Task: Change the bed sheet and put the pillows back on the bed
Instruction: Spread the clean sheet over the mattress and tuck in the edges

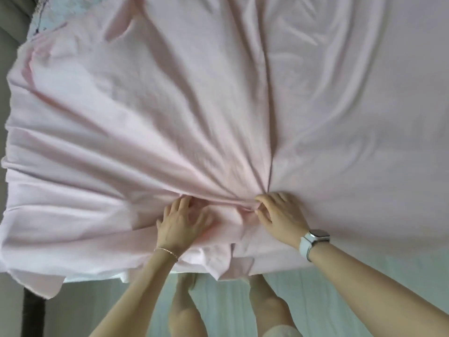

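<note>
pale pink bed sheet (218, 105) lies spread over the bed, its folds fanning outward from the near edge toward the far side. the left hand (181, 224) and the right hand (279, 215) each pinch a bunch of it there, fingers curled into cloth.

A pale wooden floor (223, 302) lies below, a grey wall (7, 45) at left.

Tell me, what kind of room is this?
Most likely a bedroom: a pink sheet lies spread over a bed, both hands gather its near edge, and patterned bedding shows at the far corner.
</note>
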{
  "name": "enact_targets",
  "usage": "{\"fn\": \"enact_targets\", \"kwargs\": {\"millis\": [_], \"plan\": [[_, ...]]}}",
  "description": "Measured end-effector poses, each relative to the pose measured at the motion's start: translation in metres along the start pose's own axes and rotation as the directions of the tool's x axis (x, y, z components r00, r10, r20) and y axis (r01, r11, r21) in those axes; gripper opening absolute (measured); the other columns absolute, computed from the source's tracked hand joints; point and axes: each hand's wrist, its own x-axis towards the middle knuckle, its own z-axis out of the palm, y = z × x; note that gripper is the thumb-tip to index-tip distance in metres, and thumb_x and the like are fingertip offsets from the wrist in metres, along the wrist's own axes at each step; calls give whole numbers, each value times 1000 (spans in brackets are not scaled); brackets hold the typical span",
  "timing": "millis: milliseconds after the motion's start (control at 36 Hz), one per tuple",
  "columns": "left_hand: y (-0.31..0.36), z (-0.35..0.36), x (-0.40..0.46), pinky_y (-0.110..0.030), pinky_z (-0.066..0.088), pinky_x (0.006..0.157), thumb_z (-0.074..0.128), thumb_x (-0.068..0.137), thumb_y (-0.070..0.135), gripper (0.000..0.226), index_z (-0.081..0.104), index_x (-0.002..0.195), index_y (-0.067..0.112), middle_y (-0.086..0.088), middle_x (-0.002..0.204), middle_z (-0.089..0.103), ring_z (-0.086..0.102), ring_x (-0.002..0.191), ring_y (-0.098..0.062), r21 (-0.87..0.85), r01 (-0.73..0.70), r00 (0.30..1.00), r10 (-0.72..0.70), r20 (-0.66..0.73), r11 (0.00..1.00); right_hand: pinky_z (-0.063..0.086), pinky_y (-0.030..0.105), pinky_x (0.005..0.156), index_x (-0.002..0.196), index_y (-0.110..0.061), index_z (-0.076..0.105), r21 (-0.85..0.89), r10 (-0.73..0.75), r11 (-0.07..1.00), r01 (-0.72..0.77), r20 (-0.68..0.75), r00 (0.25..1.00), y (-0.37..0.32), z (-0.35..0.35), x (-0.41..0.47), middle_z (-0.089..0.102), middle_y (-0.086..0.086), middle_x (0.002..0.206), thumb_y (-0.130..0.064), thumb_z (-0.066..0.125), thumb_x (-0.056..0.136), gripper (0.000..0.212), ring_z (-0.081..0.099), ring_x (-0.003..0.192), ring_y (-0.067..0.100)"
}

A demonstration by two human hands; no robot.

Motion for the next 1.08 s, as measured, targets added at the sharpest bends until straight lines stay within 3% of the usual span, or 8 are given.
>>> {"fn": "enact_targets", "kwargs": {"millis": [222, 389, 556, 694, 833, 917, 1000, 1083], "plan": [[-44, -4, -24, -31, 34, 97, 54, 85, 15, 34, 60, 116, 3, -9, 120, 58, 50, 114, -27, -262, -10, 996, -13, -85, 965, 49, 38, 69, 107, -17, 65, 88, -212, 973, 213, -21, 977, -82, -17, 43, 62, 4, 103, -34, 39, 78, 43, 58, 89, 26], [-74, -13, -33, -30, 45, 89, 56, 86, -2, 30, 65, 111, 11, -2, 109, 66, 59, 105, -24, -418, 13, 977, -101, -189, 909, 29, 44, 105, 148, -29, 13, -15, -301, 938, 346, 462, 834, -141, 11, 61, 35, 5, 145, -45, 37, 94, 61, 33, 131, 28], [-126, -33, -82, -40, 37, 81, 41, 81, 19, 32, 61, 98, 2, -16, 94, 61, 53, 93, -35, -423, 237, 657, -465, -593, 874, 33, 43, 98, 149, -28, 3, -155, -210, 931, 331, 512, 833, -196, 25, 58, 35, 16, 136, -52, 35, 94, 69, 38, 121, 34], [-220, -38, -110, -46, 37, 100, 56, 72, 57, 87, 34, 138, 5, -16, 141, 40, 40, 125, -33, -927, 354, 385, -922, 27, 121, 35, 40, 96, 149, -25, 7, -101, -348, 893, 439, 465, 814, -251, 35, 61, 39, 10, 132, -49, 36, 95, 66, 39, 120, 29], [-275, -50, -93, -36, 41, 94, 55, 84, 61, 81, 25, 145, 16, -7, 128, 50, 51, 110, -27, -775, 45, 676, -552, 488, -630, 34, 38, 98, 140, -17, 28, -93, -331, 912, 400, 408, 851, -302, 62, 62, 44, 6, 129, -53, 43, 91, 63, 40, 122, 26], [-288, -61, -73, -36, 49, 86, 64, 81, 54, 58, 49, 118, 12, -4, 100, 57, 56, 90, -21, -850, 73, 700, -580, 416, -521, 34, 35, 94, 123, -16, 40, -99, -277, 938, 333, 369, 887, -316, 74, 62, 49, 4, 124, -51, 49, 89, 50, 43, 119, 24], [-301, -65, -63, -33, 50, 71, 65, 87, 23, 18, 53, 85, 10, -4, 81, 52, 53, 72, -19, -924, 82, 528, -770, 357, -372, 34, 35, 92, 115, -16, 43, -209, -284, 896, 391, 405, 869, -322, 81, 61, 52, 3, 120, -46, 46, 92, 38, 44, 117, 23], [-323, -65, -66, -27, 34, 54, 58, 86, 13, 36, 36, 58, 13, -4, 62, 34, 33, 57, -19, -969, 53, 429, -871, 240, -241, 32, 35, 91, 112, -18, 47, -269, -295, 856, 442, 449, 844, -327, 82, 56, 53, 0, 119, -48, 42, 93, 36, 43, 117, 21]]}}
